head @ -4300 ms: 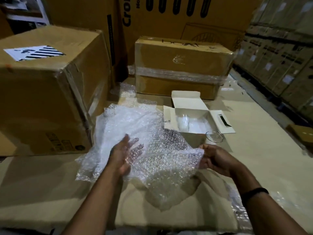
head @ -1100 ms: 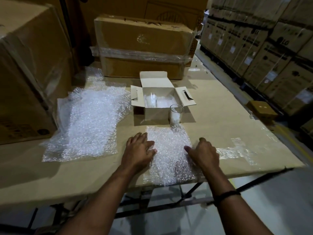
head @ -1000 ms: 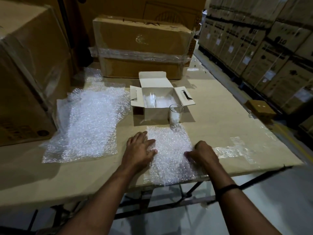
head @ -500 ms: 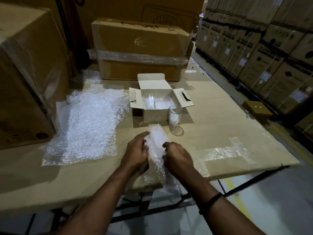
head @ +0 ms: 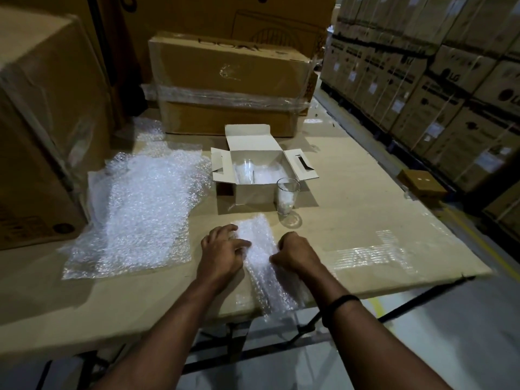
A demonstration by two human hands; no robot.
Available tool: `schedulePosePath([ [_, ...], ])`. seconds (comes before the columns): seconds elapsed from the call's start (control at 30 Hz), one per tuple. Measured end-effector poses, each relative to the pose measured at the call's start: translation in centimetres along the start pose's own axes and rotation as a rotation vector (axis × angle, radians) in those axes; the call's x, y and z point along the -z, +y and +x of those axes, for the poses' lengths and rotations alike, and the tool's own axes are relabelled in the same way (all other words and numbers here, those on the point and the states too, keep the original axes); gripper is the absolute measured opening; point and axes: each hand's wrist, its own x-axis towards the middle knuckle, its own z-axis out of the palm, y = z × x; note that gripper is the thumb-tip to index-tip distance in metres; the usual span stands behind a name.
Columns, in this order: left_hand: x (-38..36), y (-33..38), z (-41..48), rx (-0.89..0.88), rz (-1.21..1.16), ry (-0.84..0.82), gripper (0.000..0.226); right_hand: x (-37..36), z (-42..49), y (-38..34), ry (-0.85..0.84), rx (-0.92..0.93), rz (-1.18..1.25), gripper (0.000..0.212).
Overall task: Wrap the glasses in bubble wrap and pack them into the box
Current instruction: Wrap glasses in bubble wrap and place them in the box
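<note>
Bubble wrap (head: 260, 249): lay folded on the counter's (head: 351, 220) near edge, between both hands.
Left hand (head: 221, 256): fingers (head: 240, 243) curled, gripping its left side.
Right hand (head: 298, 256): fingers clenched on its right edge.
Glass (head: 287, 197): stood upright just beyond, beside the box (head: 253, 191).

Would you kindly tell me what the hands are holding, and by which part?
Both hold the small bubble wrap sheet: the left hand grips its left side, the right hand its right side. Neither touches the glass.
</note>
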Motion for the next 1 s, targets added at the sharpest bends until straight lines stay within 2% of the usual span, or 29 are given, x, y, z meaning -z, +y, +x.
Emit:
schedulePosePath([
  [0.1,0.2,0.0,0.0,0.04,-0.061,0.047,0.04,0.8,-0.1,-0.1,-0.027,0.097,0.056,0.009],
  [0.2,0.1,0.0,0.1,0.068,-0.09,0.077,0.043,2.5,-0.6,1.5,0.011,0.183,0.205,0.023],
  [0.33,-0.4,-0.3,0.3,0.113,-0.133,0.084,0.041,5.3,-1.2,4.8,0.16,0.151,0.683,0.021],
  [0.43,-0.5,0.7,0.5,0.12,-0.128,0.095,0.039,6.9,-1.0,7.0,0.241,-0.012,1.136,0.019],
  [0.5,-0.7,2.3,0.9,0.099,-0.153,0.057,0.039,7.6,-0.4,8.3,0.215,-0.14,1.42,0.018],
  [0.6,-1.9,3.8,2.5,0.101,-0.223,-0.002,0.041,7.6,1.5,10.5,0.09,-0.208,1.762,0.037],
  [0.7,-3.2,4.6,4.8,0.177,-0.29,-0.028,0.046,7.2,2.5,11.3,-0.05,-0.11,1.82,0.095],
  [0.73,-3.6,4.9,5.5,0.216,-0.294,-0.034,0.049,7.3,3.0,11.2,-0.069,-0.069,1.815,0.096],
  [0.77,-3.9,5.1,6.1,0.248,-0.305,-0.036,0.052,7.3,3.2,10.8,-0.066,-0.038,1.83,0.086],
  [0.87,-4.8,5.6,8.1,0.316,-0.385,-0.056,0.065,8.9,4.4,9.3,0.043,-0.045,1.875,0.019],
  [0.9,-5.1,5.7,8.9,0.324,-0.404,-0.071,0.072,9.6,5.0,8.7,0.073,-0.049,1.831,0.007],
  [1.0,-6.2,5.6,11.2,0.325,-0.413,-0.115,0.084,11.6,6.9,7.2,0.066,-0.024,1.602,0.01],
])
